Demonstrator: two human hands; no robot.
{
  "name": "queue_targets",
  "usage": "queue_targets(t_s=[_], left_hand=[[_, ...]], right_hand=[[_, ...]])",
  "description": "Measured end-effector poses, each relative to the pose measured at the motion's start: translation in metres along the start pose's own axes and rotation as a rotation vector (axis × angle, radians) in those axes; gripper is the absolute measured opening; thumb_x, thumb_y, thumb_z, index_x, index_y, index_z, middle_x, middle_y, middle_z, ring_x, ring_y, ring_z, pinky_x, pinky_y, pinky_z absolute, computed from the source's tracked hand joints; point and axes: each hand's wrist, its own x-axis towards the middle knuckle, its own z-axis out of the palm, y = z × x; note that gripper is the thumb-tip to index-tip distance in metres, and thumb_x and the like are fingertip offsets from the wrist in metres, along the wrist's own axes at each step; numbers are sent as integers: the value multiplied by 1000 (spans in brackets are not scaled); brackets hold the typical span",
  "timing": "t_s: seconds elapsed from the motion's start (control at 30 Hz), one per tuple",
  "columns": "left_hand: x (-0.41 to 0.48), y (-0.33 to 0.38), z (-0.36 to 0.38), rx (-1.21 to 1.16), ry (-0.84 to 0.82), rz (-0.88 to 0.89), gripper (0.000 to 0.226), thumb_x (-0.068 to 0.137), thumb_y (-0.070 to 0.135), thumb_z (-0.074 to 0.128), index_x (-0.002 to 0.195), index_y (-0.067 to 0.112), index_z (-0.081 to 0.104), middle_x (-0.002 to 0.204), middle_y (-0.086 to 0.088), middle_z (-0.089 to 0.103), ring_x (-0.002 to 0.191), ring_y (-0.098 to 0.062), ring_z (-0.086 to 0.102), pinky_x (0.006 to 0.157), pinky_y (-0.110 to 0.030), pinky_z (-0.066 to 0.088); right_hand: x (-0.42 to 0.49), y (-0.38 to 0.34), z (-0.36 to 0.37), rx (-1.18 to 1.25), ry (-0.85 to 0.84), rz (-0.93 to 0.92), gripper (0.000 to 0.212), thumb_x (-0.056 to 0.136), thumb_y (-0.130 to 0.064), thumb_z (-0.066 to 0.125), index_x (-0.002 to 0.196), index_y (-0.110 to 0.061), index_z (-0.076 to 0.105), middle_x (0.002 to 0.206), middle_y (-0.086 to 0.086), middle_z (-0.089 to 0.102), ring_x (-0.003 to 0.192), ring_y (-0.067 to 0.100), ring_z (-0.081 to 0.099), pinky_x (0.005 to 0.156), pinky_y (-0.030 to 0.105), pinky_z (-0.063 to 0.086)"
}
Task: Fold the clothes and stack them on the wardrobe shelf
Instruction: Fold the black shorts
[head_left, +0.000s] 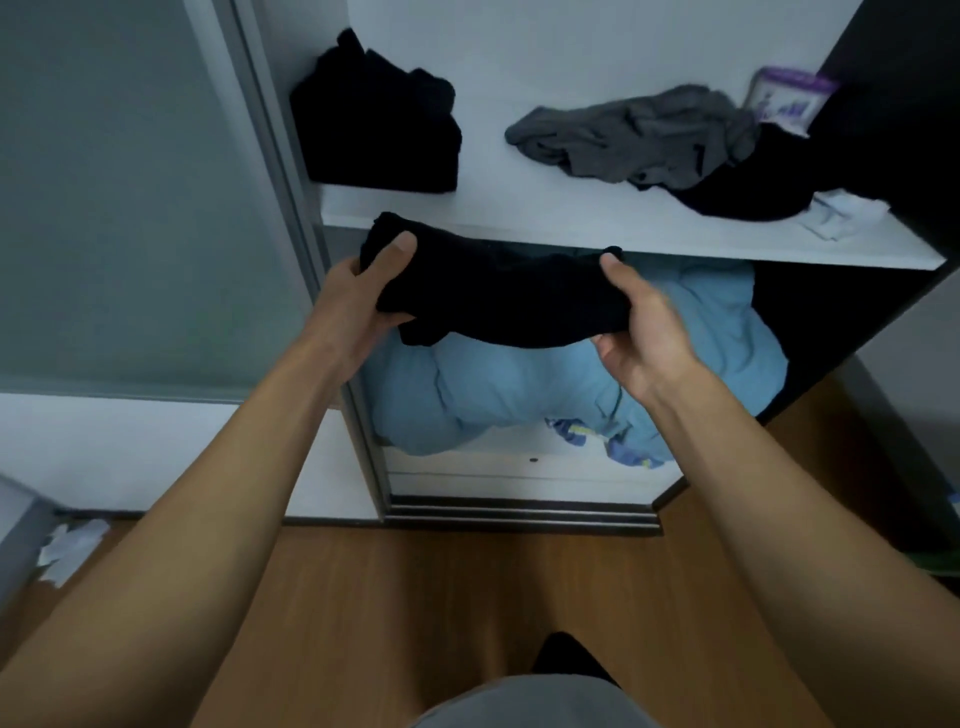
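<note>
**A folded black garment held in front of the wardrobe shelf**

My left hand (363, 296) grips the left end of a black garment (493, 296). The thumb lies on top of the cloth and the other fingers are curled under it. My right hand (641, 332) grips the right end in the same way, with the thumb on top near the far corner and the fingers below. The garment is folded into a thick flat bundle. It hangs in the air between my two hands, just in front of the edge of the white shelf (571, 218), and it does not touch the shelf.

On the shelf, at the left against the wall of the wardrobe, stands a pile of black clothes (379, 124). At the right lies a grey garment (634, 135), crumpled and not folded. It rests partly on another black garment (743, 192). Behind them, in the far right corner, there is a purple and white package (789, 98). Some white paper (841, 210) lies near the right edge of the shelf.

Below the shelf, in the lower compartment, a big light blue blanket (571, 374) fills the space. A grey sliding door (130, 208) is at the left. The floor (441, 582) is brown wood, and a crumpled piece of paper (72, 545) lies on it at the left.
</note>
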Motion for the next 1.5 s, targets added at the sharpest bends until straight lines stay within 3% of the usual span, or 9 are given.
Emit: queue_targets(t_s=[0.1, 0.27, 0.47, 0.83, 1.07, 1.23, 1.3, 1.37, 1.5], left_hand=[[21, 14, 8, 53, 126, 62, 38, 75, 32, 82, 101, 8, 69, 93, -3, 78, 91, -20, 75, 70, -32, 60], [56, 32, 24, -41, 235, 167, 27, 78, 19, 77, 100, 6, 70, 94, -7, 78, 96, -26, 73, 80, -39, 60], [106, 59, 48, 104, 313, 389, 7, 83, 25, 73, 82, 18, 73, 91, -3, 77, 93, -21, 74, 81, -34, 59], [207, 144, 71, 483, 742, 852, 10, 93, 34, 64, 102, 39, 61, 100, 30, 69, 97, 8, 65, 77, -7, 50], [261, 96, 25, 247, 796, -132, 41, 81, 52, 70, 102, 18, 70, 90, -8, 77, 79, -23, 75, 57, -32, 58], [289, 99, 7, 399, 1117, 133, 33, 91, 34, 64, 74, 5, 60, 69, -3, 64, 60, -18, 68, 42, -29, 54], [293, 96, 1, 495, 1197, 166, 39, 90, 37, 63, 76, 1, 60, 67, -8, 62, 67, -31, 70, 56, -44, 61], [295, 90, -3, 561, 1241, 74, 36, 90, 37, 66, 92, 1, 65, 86, -12, 70, 88, -39, 70, 78, -53, 59], [292, 83, 7, 855, 1340, 95, 65, 85, 23, 75, 138, 9, 39, 138, -15, 50, 125, -34, 51, 107, -40, 42]], right_hand=[[20, -12, 16, -99, 71, -91, 15, 93, -17, 67, 93, -3, 71, 98, 13, 74, 92, 24, 71, 82, 32, 59], [67, -30, 34, -73, 89, -201, 16, 90, -12, 70, 75, -7, 66, 83, 10, 70, 80, 22, 67, 80, 33, 56], [163, -73, 72, -4, -56, -220, 7, 89, -10, 71, 89, -4, 75, 92, 9, 77, 90, 22, 74, 81, 32, 59], [360, -134, 265, 17, -584, -154, 15, 93, -11, 67, 101, 1, 73, 108, 20, 73, 104, 31, 70, 95, 43, 56], [471, -81, 293, -1197, -603, -177, 23, 92, -27, 67, 89, -6, 57, 85, 5, 56, 70, 17, 54, 58, 25, 44], [502, -53, 306, -933, -655, -424, 46, 97, -26, 57, 54, -17, 41, 60, 0, 40, 56, 13, 41, 57, 27, 32], [507, -47, 314, -935, -628, -492, 49, 98, -26, 56, 53, -18, 39, 57, -1, 39, 55, 14, 40, 60, 27, 31], [513, -34, 317, -1100, -643, -535, 42, 97, -28, 57, 58, -15, 51, 64, 3, 51, 65, 22, 52, 65, 29, 39], [515, -10, 309, -1427, -689, -599, 21, 97, -32, 56, 101, -15, 68, 113, 12, 65, 108, 33, 60, 91, 40, 50]])
